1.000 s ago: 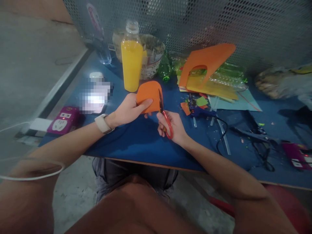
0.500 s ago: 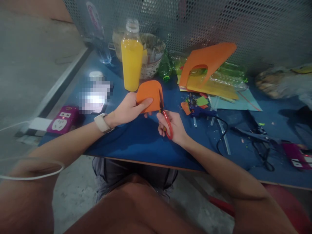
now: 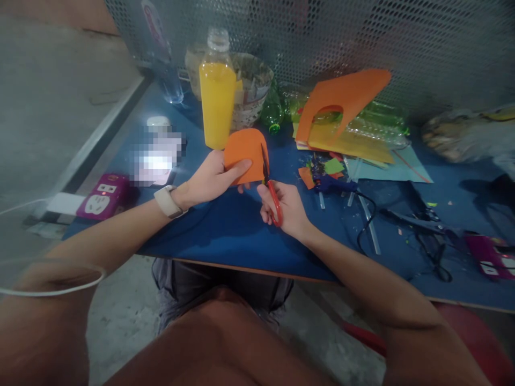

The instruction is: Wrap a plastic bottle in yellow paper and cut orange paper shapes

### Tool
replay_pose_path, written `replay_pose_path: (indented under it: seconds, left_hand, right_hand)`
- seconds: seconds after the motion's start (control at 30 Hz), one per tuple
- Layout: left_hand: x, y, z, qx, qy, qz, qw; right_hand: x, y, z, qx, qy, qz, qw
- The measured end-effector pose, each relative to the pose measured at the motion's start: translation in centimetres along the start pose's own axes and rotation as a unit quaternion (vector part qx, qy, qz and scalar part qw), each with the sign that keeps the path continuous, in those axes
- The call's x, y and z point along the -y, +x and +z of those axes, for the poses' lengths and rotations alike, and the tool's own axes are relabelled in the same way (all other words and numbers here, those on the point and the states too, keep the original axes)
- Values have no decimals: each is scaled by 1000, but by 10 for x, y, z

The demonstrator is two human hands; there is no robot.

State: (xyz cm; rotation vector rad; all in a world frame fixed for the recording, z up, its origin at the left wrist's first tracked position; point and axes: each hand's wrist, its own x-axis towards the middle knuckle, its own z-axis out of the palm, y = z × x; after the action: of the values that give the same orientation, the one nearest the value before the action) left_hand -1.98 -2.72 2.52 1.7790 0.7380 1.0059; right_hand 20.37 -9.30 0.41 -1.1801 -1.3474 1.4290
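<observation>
My left hand [image 3: 219, 174] pinches a piece of orange paper [image 3: 245, 150] with a rounded top, thumb on its face and other fingers mostly hidden behind. In my right hand [image 3: 287, 206] is a pair of red-handled scissors [image 3: 275, 203], its dark blades at the paper's right edge. The paper is held up over the blue table, just in front of a clear bottle [image 3: 218, 102] with yellow inside. Whether the blades are fully closed is hard to make out.
A larger orange sheet [image 3: 322, 96] with a curved cut-out leans on coloured papers. A blue glue gun [image 3: 336, 184], paper scraps and clear glue sticks lie right of my hands. A purple power socket [image 3: 103, 197] and a blurred phone [image 3: 156, 161] are left. Black-handled pliers [image 3: 414, 220] lie farther right.
The orange paper has shifted very slightly up and left with my left hand. The scissors' handles have drawn a little closer together in my right hand.
</observation>
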Motion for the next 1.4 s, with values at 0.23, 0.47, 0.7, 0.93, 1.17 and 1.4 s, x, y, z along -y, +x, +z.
replay_pose_path:
  seconds: [0.23, 0.47, 0.7, 0.93, 1.17, 1.4]
  left_hand:
    - [-1, 1, -2, 22, -19, -11, 1000]
    - [-2, 1, -4, 52, -31, -14, 998]
    - [-2, 2, -5, 64, -38, -21, 997]
    - [-3, 2, -5, 59, -32, -13, 998]
    - [0, 1, -7, 69, 10, -4, 998]
    - [0, 1, -6, 65, 15, -8, 998]
  right_hand:
    - [-3, 1, -1, 6, 14, 13, 1000]
    - [2, 0, -2, 5, 17, 24, 1000]
    - [4, 1, -3, 2, 25, 15, 1000]
    - [5, 0, -4, 4, 9, 5, 1000]
    - [7, 1, -1, 1, 32, 14, 999]
    - [3, 2, -2, -3, 27, 19, 999]
